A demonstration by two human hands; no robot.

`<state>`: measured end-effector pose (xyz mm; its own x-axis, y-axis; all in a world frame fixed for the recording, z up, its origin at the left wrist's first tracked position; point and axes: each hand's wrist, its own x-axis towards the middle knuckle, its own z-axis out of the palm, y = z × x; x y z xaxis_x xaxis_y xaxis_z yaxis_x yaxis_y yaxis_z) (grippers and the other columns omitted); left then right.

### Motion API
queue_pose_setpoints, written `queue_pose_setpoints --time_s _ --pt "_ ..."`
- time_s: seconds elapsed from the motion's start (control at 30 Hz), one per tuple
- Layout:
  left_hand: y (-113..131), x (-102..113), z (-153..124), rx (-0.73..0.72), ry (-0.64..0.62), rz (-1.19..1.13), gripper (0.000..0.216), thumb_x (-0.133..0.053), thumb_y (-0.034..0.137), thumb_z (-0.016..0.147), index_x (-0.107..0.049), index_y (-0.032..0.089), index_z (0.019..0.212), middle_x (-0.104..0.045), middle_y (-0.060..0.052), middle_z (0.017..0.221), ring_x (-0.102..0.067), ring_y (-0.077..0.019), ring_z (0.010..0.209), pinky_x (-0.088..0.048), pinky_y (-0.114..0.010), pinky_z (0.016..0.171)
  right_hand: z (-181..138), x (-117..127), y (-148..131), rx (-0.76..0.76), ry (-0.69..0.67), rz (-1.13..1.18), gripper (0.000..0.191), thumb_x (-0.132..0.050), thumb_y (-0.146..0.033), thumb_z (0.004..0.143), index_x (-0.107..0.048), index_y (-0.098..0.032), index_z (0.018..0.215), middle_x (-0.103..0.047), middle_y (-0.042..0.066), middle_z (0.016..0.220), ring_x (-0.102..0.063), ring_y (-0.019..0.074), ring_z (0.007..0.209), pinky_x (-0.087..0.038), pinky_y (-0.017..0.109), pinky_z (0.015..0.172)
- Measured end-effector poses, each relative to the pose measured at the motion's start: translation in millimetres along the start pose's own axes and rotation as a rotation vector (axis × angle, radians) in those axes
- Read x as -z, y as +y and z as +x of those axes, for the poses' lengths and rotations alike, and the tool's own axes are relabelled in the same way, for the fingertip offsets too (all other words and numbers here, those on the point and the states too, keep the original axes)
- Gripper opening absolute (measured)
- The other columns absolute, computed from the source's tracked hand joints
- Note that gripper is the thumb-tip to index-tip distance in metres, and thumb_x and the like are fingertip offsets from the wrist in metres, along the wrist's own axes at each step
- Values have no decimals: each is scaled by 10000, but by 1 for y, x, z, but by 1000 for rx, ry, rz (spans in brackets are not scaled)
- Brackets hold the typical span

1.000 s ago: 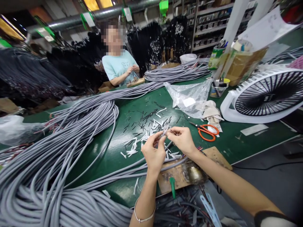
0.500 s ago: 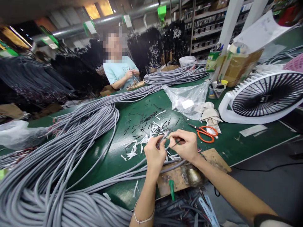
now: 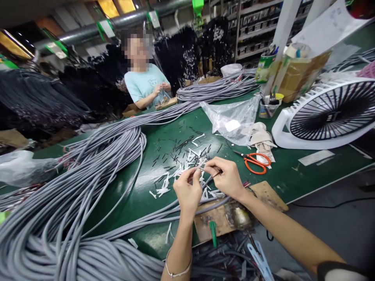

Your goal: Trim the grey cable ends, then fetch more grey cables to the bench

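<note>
My left hand point(image 3: 188, 189) is closed in a pinch on the end part of a grey cable point(image 3: 208, 181), close over the green table. Right beside it, my right hand point(image 3: 226, 176) is also closed, its fingertips meeting the left ones at the cable's end. A thin black piece point(image 3: 218, 173) sticks out between the right fingers. What exactly lies between the two sets of fingertips is too small to tell. Below and behind the hands lie scattered white strips point(image 3: 164, 188) and short black pieces point(image 3: 181, 146). Orange-handled scissors point(image 3: 258, 163) rest to the right.
Large bundles of grey cable point(image 3: 111, 156) cover the left side. A wooden board point(image 3: 205, 226) with a green clamp point(image 3: 213, 233) sits at the near edge. Farther right are a plastic bag point(image 3: 231, 121), a white fan point(image 3: 328, 115) and pen cups point(image 3: 268, 107). Across the table a person point(image 3: 146, 84) works.
My two hands have shifted slightly left, and their fingertips have come together. The cable's end now lies lower between them. The view has tilted slightly.
</note>
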<state>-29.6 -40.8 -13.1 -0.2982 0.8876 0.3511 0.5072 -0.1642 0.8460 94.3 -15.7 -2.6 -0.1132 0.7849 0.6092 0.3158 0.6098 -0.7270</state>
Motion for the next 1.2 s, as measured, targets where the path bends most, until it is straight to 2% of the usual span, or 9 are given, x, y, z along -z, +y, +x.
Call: queue_pose_setpoints --time_s 0.17,0.27,0.33,0.4,0.47,0.57,0.8,0.93,1.2 --pt "1 4 2 103 -161 -127 335 -487 417 806 -636 126 734 -466 25 506 -369 -66 434 -283 -182 417 0 1 4 8 91 -87 153 -525 -165 808 -579 -159 665 -588 6 644 -488 88 570 -371 208 567" --pt "2 6 3 170 -213 -255 357 -491 450 794 -604 121 710 -387 42 492 -300 -55 415 -220 -184 394 1 2 7 -127 85 92 84 -563 -249 793 -576 -168 811 -603 1 758 -389 46 455 -303 201 447" --pt "3 8 3 191 -258 -298 368 -487 460 791 -583 119 692 -359 48 489 -279 -52 410 -197 -186 391 4 3 8 -221 4 309 318 -610 -297 754 -527 -208 1048 -599 12 961 -290 11 397 -234 197 383" --pt "3 9 4 168 -316 -267 376 -478 456 799 -554 120 647 -343 49 480 -272 -50 412 -191 -188 399 8 4 9 -238 -124 468 433 -642 -301 719 -514 -241 1129 -557 28 1104 -362 8 445 -270 181 400" --pt "3 10 3 130 -364 -209 399 -472 450 806 -491 127 572 -326 51 462 -263 -48 418 -192 -188 411 12 4 8 -208 -230 522 270 -653 -266 699 -631 -206 961 -575 34 1056 -520 64 647 -388 186 534" --pt "2 11 4 119 -423 -186 432 -478 457 803 -400 141 519 -293 56 446 -236 -43 420 -177 -188 415 15 4 8 -172 -312 538 51 -661 -197 662 -669 -161 698 -607 30 835 -557 137 835 -432 254 744" --pt "3 16 7 226 -502 -430 381 -505 470 791 -541 112 668 -320 60 492 -237 -28 403 -160 -169 386 13 8 13 -416 -328 574 184 -705 -275 615 -651 -125 706 -597 0 624 -489 73 508 -374 193 473" --pt "7 18 6 206 -448 -516 333 -557 435 769 -547 111 689 -380 60 472 -308 -25 383 -209 -155 381 11 2 12 -423 -185 564 241 -739 -328 569 -627 -120 613 -594 11 576 -457 67 478 -331 182 423" --pt "9 6 2 113 -101 -472 201 -650 304 701 -619 113 755 -558 19 524 -482 -64 423 -397 -174 432 3 -4 7 -250 -92 343 179 -599 -303 734 -627 -126 730 -593 23 630 -442 67 478 -344 185 425"
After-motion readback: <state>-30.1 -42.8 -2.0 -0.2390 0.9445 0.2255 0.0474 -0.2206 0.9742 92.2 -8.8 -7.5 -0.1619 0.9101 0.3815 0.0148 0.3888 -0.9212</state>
